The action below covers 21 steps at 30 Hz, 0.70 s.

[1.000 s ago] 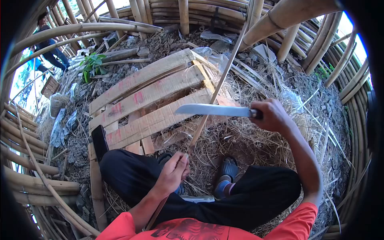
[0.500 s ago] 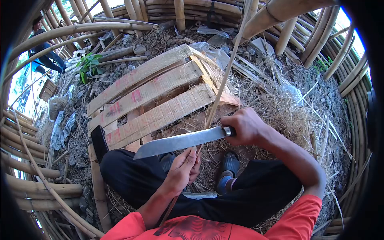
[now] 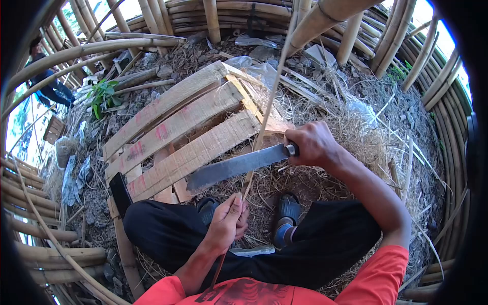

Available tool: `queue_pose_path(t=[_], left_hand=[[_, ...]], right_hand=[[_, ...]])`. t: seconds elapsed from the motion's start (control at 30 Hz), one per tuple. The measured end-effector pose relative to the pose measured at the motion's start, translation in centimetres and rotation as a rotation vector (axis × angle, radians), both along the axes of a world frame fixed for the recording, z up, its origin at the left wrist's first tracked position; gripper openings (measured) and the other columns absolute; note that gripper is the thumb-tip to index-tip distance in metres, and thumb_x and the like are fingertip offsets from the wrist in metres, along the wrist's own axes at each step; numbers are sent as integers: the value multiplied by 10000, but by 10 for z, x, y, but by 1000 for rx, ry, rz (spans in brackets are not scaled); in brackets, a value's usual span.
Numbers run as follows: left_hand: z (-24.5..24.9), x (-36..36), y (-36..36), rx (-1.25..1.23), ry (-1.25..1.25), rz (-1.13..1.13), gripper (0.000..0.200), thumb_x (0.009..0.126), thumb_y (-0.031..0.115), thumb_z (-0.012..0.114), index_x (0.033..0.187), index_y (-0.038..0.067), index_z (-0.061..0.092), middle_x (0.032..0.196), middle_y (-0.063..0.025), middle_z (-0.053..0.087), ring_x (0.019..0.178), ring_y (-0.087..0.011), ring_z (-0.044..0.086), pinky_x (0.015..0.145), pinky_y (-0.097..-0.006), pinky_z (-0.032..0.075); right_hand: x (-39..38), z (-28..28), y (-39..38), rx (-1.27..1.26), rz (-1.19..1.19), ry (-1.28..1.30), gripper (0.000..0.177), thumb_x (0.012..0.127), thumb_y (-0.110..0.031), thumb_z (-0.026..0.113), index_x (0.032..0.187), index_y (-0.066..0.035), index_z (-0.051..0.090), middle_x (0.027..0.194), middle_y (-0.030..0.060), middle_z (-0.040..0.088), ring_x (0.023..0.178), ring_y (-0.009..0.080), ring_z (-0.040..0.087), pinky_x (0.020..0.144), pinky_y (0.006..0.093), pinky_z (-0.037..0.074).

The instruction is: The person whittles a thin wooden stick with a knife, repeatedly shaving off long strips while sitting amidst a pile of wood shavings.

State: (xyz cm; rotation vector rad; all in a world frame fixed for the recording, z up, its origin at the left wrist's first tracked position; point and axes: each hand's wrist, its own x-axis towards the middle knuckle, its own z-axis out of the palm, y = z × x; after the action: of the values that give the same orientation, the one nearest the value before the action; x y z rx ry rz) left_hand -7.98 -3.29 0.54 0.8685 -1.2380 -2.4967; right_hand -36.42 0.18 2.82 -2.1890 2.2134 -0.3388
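My right hand (image 3: 314,144) is wrapped round the dark handle of a large machete (image 3: 236,169), whose wide blade points left over the gap in front of my knees. The blade meets or crosses a long thin bamboo strip (image 3: 272,96); whether it touches cannot be made out exactly. Below the blade, my left hand (image 3: 230,221) pinches the strip between thumb and fingers. The strip runs from my lap up past the blade to the top of the view. Beyond the blade lies a slatted wooden pallet (image 3: 190,140).
A dark phone-like object (image 3: 121,194) leans at the pallet's left corner. Bamboo poles (image 3: 335,15) and fencing surround the spot. Shavings (image 3: 366,147) cover the ground at right. A person (image 3: 47,76) is at the far left. Sandals (image 3: 288,209) are on my feet.
The machete and my right hand have moved up and away from my body along the strip. My left hand still holds the strip slightly lower. The camera view has shifted a little.
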Motion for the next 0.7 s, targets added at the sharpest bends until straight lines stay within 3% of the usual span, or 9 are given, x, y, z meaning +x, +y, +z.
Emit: queue_pose_path(t=[0.1,0.17,0.23,0.3,0.4,0.5,0.6,0.63,0.7], left_hand=[[3,0,0,21,-2,1,308,1015,396,379,860,129,389,580,51,265,414,-28,206,363,-210,169],[2,6,4,55,-29,-21,301,1016,388,379,861,130,390,584,50,270,416,-30,211,364,-209,174],[-3,14,16,99,-70,-71,295,1017,381,380,864,129,393,589,51,276,420,-31,215,365,-208,178],[-7,18,19,118,-43,-121,292,1015,381,389,872,126,396,595,52,280,424,-33,221,370,-203,188],[-12,18,21,127,-57,-144,295,1011,389,397,887,121,401,594,51,277,427,-35,220,373,-200,193],[-17,29,24,148,-85,-158,306,1009,399,398,884,120,400,594,47,280,430,-36,221,374,-197,192],[-13,45,31,183,-129,-187,302,1015,382,393,874,114,400,590,48,280,427,-37,228,373,-202,199],[-11,51,34,196,-142,-195,295,1018,368,391,875,111,403,590,50,281,427,-38,232,373,-204,204],[-9,60,37,216,-123,-218,300,1013,375,400,875,109,403,588,47,275,430,-39,227,375,-205,195]], right_hand=[[-14,2,-4,104,-137,25,118,720,-235,635,779,-135,653,579,65,610,534,242,619,537,386,513],[-49,-2,-8,109,-428,-41,200,852,-228,522,745,-123,655,563,66,589,493,192,587,493,374,517],[-80,11,2,13,-668,-207,248,870,-249,528,743,-81,658,563,96,584,486,227,570,515,379,515],[-87,8,15,-95,-646,-46,236,866,-235,546,750,-65,661,547,95,572,454,202,540,482,366,485],[-79,4,21,7,-711,-254,186,831,-210,595,754,-57,670,561,85,593,481,203,559,534,373,496],[-76,-7,29,-133,-538,-177,156,804,-185,604,735,-69,681,546,65,588,461,188,547,504,370,490],[-97,-7,33,-79,-512,-125,139,769,-182,618,713,-71,681,550,79,599,480,209,575,524,374,499],[-107,-8,36,-144,-492,-33,82,716,-176,640,717,-102,675,555,95,599,508,282,598,539,401,474],[-121,-3,41,-107,-408,-1,69,694,-171,641,722,-121,678,581,105,609,548,312,611,550,413,481]])
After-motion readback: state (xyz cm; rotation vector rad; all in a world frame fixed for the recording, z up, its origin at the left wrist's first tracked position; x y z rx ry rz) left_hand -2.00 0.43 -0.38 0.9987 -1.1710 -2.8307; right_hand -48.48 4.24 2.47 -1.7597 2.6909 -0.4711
